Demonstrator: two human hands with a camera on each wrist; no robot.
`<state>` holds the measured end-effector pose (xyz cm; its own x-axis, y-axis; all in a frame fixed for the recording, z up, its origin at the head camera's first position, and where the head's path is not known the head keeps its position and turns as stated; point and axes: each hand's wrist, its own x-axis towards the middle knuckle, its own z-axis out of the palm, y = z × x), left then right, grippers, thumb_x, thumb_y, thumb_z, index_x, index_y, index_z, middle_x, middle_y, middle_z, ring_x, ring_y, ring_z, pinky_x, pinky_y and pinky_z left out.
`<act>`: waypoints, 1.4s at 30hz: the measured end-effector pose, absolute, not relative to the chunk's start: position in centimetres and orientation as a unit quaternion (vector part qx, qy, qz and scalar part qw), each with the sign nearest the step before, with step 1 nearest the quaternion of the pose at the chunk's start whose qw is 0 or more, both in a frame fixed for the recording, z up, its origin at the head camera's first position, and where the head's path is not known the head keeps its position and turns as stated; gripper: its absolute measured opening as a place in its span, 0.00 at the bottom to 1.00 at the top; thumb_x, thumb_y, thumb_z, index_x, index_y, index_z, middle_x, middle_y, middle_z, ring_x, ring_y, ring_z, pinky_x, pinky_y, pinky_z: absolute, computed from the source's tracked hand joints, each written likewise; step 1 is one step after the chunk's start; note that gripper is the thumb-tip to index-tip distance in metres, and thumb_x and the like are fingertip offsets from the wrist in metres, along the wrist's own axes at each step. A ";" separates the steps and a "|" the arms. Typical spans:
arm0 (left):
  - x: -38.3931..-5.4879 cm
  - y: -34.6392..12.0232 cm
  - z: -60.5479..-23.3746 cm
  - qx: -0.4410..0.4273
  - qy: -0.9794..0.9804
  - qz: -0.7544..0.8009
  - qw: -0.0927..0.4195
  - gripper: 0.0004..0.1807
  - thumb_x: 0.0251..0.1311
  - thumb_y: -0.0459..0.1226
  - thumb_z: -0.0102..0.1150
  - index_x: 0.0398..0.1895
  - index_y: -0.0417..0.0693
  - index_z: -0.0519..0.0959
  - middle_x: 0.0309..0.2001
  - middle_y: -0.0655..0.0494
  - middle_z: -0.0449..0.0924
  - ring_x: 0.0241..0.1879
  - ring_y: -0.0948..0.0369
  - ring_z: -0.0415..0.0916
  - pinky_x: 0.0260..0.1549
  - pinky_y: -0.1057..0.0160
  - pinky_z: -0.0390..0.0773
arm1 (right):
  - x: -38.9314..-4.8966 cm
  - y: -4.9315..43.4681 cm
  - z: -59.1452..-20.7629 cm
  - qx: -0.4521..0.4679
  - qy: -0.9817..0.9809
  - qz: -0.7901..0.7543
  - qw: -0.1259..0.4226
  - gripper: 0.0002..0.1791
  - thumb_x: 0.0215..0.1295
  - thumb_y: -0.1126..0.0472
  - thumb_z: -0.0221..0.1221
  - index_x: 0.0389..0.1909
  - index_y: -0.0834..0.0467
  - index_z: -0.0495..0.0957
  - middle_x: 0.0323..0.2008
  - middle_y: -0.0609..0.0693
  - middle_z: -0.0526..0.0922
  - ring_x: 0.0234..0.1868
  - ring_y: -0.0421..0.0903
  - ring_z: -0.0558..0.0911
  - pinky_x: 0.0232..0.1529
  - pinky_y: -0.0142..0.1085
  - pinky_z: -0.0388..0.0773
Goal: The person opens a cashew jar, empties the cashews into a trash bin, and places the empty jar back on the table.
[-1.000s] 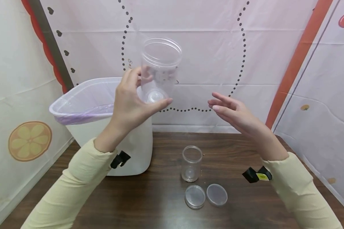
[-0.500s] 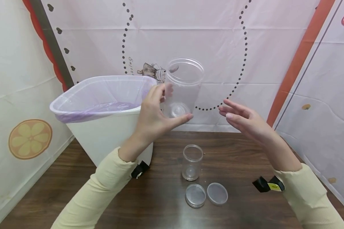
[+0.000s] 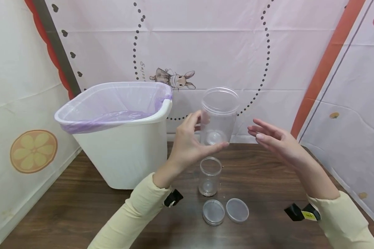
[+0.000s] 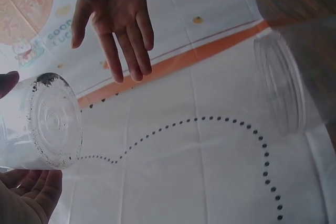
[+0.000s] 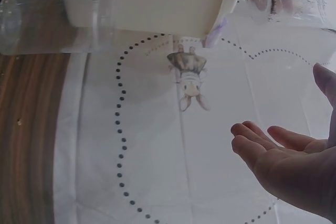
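Note:
My left hand grips a clear plastic jar in the air, thumb near its base and fingers behind it. The jar is upright, with its mouth uncovered. Dark grains cling round the base of this jar in the left wrist view. To the right, apart from the jar, my right hand holds nothing; its fingers are extended and the palm faces the jar. Below stands a second clear jar on the table, also uncovered. In front of it lie round clear lids, a thicker-looking one and a flat one.
A white bin with a purple liner stands on the left of the brown wooden table. Printed cloth closes off the back and both sides. A few tiny crumbs lie near the standing jar.
My left hand has carried the jar right and downward, from beside the bin to above the standing jar. My right hand has moved right and slightly lower, fingers still extended.

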<state>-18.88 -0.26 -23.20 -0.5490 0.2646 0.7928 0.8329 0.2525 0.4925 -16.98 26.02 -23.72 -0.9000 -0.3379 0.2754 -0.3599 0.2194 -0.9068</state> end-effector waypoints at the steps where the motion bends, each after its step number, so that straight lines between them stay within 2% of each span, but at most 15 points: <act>1: -18.8 0.0 -23.4 -0.374 -0.734 -0.488 0.287 0.39 0.30 0.44 0.76 0.49 0.40 0.70 0.42 0.52 0.74 0.44 0.61 0.72 0.42 0.69 0.75 | -16.9 26.2 -24.0 0.224 -0.782 0.582 0.010 0.31 0.68 0.63 0.46 0.69 0.62 0.47 0.55 0.39 0.70 0.56 0.30 0.70 0.52 0.21 0.66; 8: -18.4 1.8 -25.1 -0.379 -0.731 -0.512 0.245 0.41 0.32 0.43 0.76 0.54 0.41 0.67 0.44 0.53 0.75 0.44 0.63 0.72 0.42 0.70 0.75 | -16.4 27.2 -25.8 0.220 -0.773 0.595 0.013 0.30 0.68 0.65 0.45 0.69 0.62 0.49 0.54 0.36 0.73 0.55 0.30 0.71 0.51 0.22 0.67; 16: -18.3 3.8 -27.4 -0.390 -0.728 -0.515 0.229 0.44 0.30 0.42 0.76 0.55 0.40 0.66 0.45 0.52 0.76 0.41 0.63 0.74 0.36 0.72 0.74 | -15.9 28.4 -27.8 0.221 -0.746 0.629 0.001 0.28 0.68 0.67 0.44 0.68 0.60 0.52 0.53 0.36 0.73 0.55 0.30 0.71 0.51 0.21 0.68; 24: -18.2 5.2 -29.5 -0.391 -0.731 -0.522 0.202 0.42 0.31 0.42 0.75 0.55 0.42 0.66 0.44 0.54 0.77 0.40 0.67 0.74 0.35 0.74 0.74 | -15.7 28.7 -29.5 0.195 -0.743 0.640 0.000 0.32 0.67 0.68 0.45 0.66 0.73 0.42 0.52 0.36 0.72 0.52 0.29 0.72 0.50 0.22 0.69; 28: -18.0 5.8 -30.5 -0.387 -0.741 -0.514 0.191 0.43 0.32 0.42 0.75 0.55 0.42 0.66 0.44 0.54 0.76 0.40 0.67 0.73 0.36 0.75 0.73 | -15.5 28.9 -30.3 0.164 -0.764 0.624 0.003 0.34 0.67 0.66 0.46 0.66 0.74 0.41 0.53 0.42 0.69 0.51 0.27 0.71 0.48 0.21 0.69; 30: -18.0 6.1 -31.1 -0.387 -0.743 -0.512 0.190 0.43 0.31 0.41 0.75 0.55 0.42 0.66 0.45 0.54 0.75 0.41 0.67 0.72 0.37 0.76 0.72 | -15.4 28.9 -30.7 0.158 -0.767 0.623 0.002 0.34 0.67 0.66 0.47 0.66 0.74 0.41 0.53 0.42 0.69 0.50 0.26 0.71 0.48 0.21 0.69; 33: -18.0 6.6 -31.8 -0.384 -0.754 -0.498 0.190 0.43 0.30 0.43 0.75 0.55 0.43 0.66 0.45 0.56 0.73 0.42 0.67 0.70 0.38 0.77 0.71 | -15.3 29.0 -31.3 0.174 -0.750 0.638 -0.003 0.31 0.67 0.68 0.46 0.67 0.70 0.47 0.52 0.38 0.71 0.51 0.28 0.72 0.49 0.22 0.69; 37: -17.9 7.0 -32.8 -0.380 -0.766 -0.485 0.180 0.43 0.30 0.43 0.75 0.55 0.43 0.67 0.45 0.56 0.72 0.40 0.68 0.69 0.37 0.77 0.69 | -15.2 29.3 -32.1 0.196 -0.732 0.653 -0.015 0.25 0.67 0.69 0.45 0.64 0.51 0.62 0.52 0.34 0.73 0.53 0.29 0.71 0.50 0.22 0.69; 39: -17.9 7.2 -33.2 -0.377 -0.773 -0.480 0.175 0.43 0.30 0.44 0.75 0.55 0.44 0.67 0.44 0.57 0.72 0.39 0.69 0.69 0.37 0.77 0.69 | -15.1 29.5 -32.5 0.192 -0.733 0.652 -0.021 0.24 0.67 0.69 0.45 0.61 0.46 0.66 0.52 0.34 0.73 0.52 0.29 0.72 0.50 0.22 0.69; 42: -18.0 7.5 -33.9 -0.372 -0.780 -0.473 0.172 0.42 0.30 0.44 0.75 0.54 0.44 0.68 0.43 0.58 0.74 0.38 0.69 0.69 0.37 0.76 0.68 | -15.0 29.7 -33.0 0.174 -0.746 0.642 -0.022 0.25 0.67 0.68 0.46 0.65 0.54 0.61 0.50 0.33 0.73 0.51 0.28 0.72 0.48 0.21 0.70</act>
